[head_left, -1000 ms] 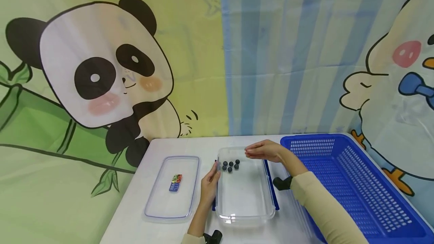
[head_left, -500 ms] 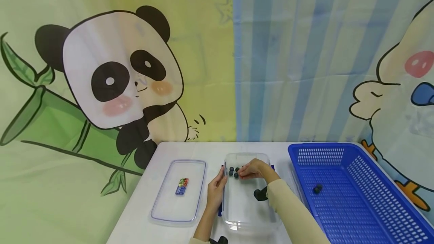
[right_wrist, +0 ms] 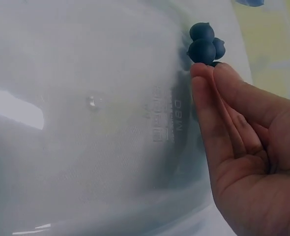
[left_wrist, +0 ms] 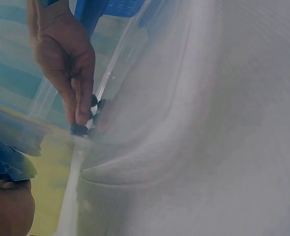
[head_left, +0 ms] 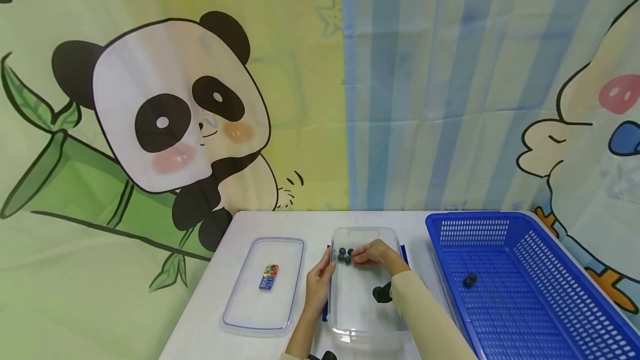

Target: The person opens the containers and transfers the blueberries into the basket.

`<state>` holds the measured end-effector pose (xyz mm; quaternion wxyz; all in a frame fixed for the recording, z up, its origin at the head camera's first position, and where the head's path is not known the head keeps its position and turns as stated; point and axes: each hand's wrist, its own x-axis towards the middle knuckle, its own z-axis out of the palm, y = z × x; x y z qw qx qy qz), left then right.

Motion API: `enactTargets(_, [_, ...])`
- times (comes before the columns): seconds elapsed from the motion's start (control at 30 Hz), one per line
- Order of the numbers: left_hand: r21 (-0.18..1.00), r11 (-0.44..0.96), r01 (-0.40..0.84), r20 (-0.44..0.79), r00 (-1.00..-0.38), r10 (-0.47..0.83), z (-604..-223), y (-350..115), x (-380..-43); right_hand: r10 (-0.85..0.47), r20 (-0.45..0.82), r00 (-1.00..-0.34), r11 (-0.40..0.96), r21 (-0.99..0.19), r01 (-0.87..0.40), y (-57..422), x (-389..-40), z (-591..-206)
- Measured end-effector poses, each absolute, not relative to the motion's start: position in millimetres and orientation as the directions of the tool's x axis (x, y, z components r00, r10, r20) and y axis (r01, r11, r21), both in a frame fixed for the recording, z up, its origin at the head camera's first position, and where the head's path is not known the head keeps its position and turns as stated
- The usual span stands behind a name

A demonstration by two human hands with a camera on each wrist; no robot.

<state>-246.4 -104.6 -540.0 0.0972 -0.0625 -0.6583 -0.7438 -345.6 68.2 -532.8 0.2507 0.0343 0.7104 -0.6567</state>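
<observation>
A clear plastic food container (head_left: 355, 307) with blue side latches stands on the white table, its lid off. Several dark blueberries (head_left: 342, 258) lie grouped at its far left corner. My left hand (head_left: 318, 285) holds the container's left wall, thumb near the rim. Inside, my right hand (head_left: 376, 253) reaches down to the blueberries, thumb and fingertips pinched together. In the right wrist view, a dark sliver of blueberry (right_wrist: 215, 63) shows at those fingertips, mostly hidden, right beside other blueberries (right_wrist: 202, 50).
To the right is a large blue slatted basket (head_left: 525, 310) with a few blueberries (head_left: 470, 280) on its floor. A clear lid (head_left: 250, 307) with a colourful label (head_left: 268, 278) lies left of the container. A printed curtain (head_left: 300, 99) hangs behind the table.
My right hand has come from above the container's far right rim down to the blueberries. Blueberries now show in the basket, which had none visible earlier. My left hand keeps its hold.
</observation>
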Motion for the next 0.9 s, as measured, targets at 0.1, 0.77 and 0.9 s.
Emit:
enactTargets(0.1, [0.965, -0.117, 0.234, 0.228, -0.972, -0.060, -540.5, -104.7, -246.1, -0.274, -0.397, -0.876, 0.132, -0.918, 0.375, 66.7, -345.8, -534.1])
enactTargets(0.77, [0.962, -0.094, 0.255, 0.250, -0.966, -0.062, -544.2, -106.5, -249.4, -0.358, -0.350, -0.865, 0.050, -0.933, 0.357, 50.8, -334.7, -547.9])
enactTargets(0.9, [0.967, -0.074, 0.245, 0.242, -0.969, -0.053, -540.2, -105.4, -245.8, -0.390, -0.338, -0.856, 0.039, -0.935, 0.352, 48.0, -332.4, -552.9])
